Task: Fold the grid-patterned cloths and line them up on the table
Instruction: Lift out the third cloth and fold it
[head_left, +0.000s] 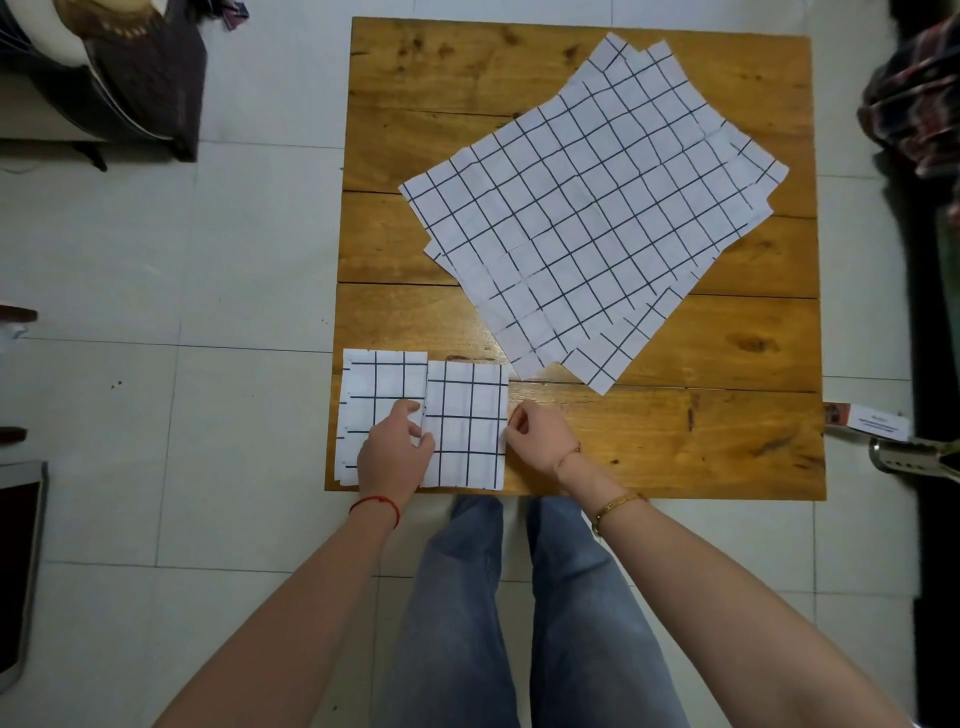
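Observation:
Two folded white cloths with a black grid lie side by side at the near left corner of the wooden table (675, 441). The left folded cloth (382, 384) sits at the table's left edge. The right folded cloth (467, 421) touches it. My left hand (395, 452) pinches the left edge of the right folded cloth. My right hand (535, 434) pinches that cloth's right edge. A pile of several unfolded grid cloths (592, 208) lies spread and turned diagonally across the middle and far right of the table.
The table stands on pale floor tiles (208, 260). A dark bag on a stand (130, 67) is at the far left. A small box (867, 418) and a metal tool (914, 457) lie just off the table's right edge. My legs are under the near edge.

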